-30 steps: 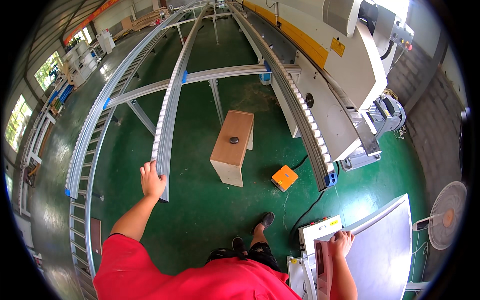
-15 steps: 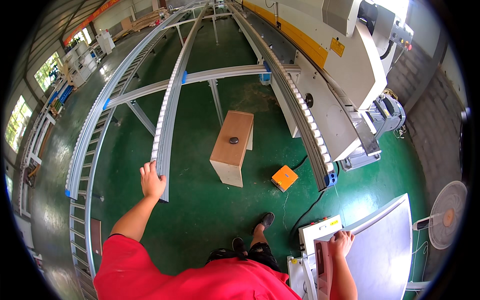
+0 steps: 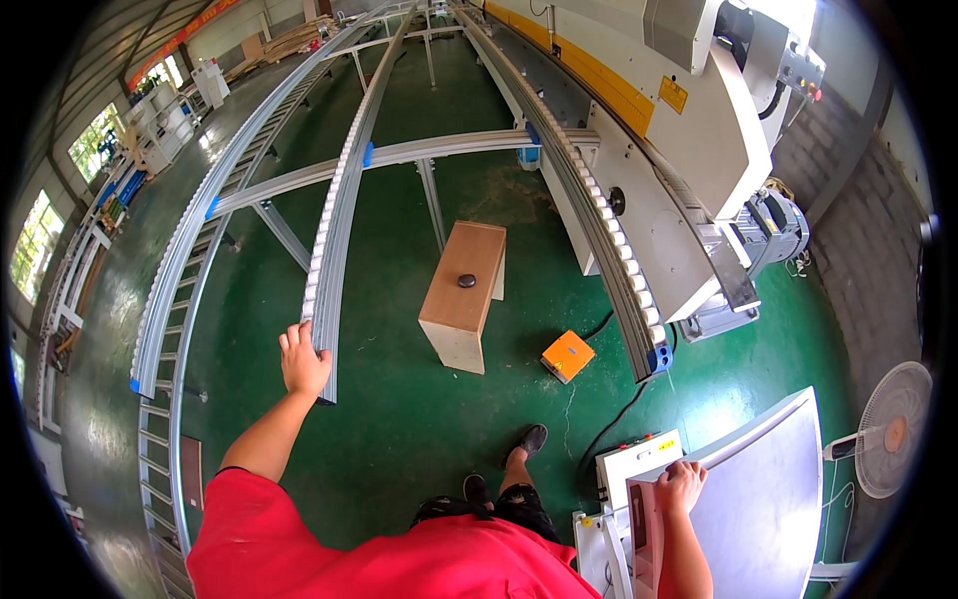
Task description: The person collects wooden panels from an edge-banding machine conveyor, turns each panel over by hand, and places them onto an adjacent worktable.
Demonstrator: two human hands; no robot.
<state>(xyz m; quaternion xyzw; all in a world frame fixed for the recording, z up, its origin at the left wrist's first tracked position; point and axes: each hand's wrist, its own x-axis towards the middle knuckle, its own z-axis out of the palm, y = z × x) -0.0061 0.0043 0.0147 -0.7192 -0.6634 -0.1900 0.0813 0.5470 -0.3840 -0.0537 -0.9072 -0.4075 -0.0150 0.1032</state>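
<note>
Your L hand (image 3: 305, 361) is on the near end of the middle roller rail (image 3: 339, 240), palm down, fingers a bit apart & bent over the top, thumb twd the R side; can't tell if it's gripping or just resting. That rail is grey metal, grooved lengthwise, w/ a row of small white rollers (image 3: 319, 245) along its L edge; it runs away from you, approx. parallel btwn the outer L rail (image 3: 188, 250) & the R rail (image 3: 591, 200), & meets a grey cross-beam (image 3: 449, 147) w/ blue fittings at the joints. Your R hand (image 3: 681, 486) is well apart, on the upper L edge of a pale grey panel (image 3: 763, 489), fingers curled in; can't tell how firm the hold is. Panel's smooth, slightly shiny, w/ a white edge, down on your R side, near the fan (image 3: 896, 435). On the green floor (image 3: 399, 439) btwn the middle & R rails: a brown-topped wooden stand (image 3: 464, 250) w/ a dark round knob-like obj. (image 3: 466, 282) on it, plus an orange box (image 3: 569, 356) w/ a dark cable.
</note>
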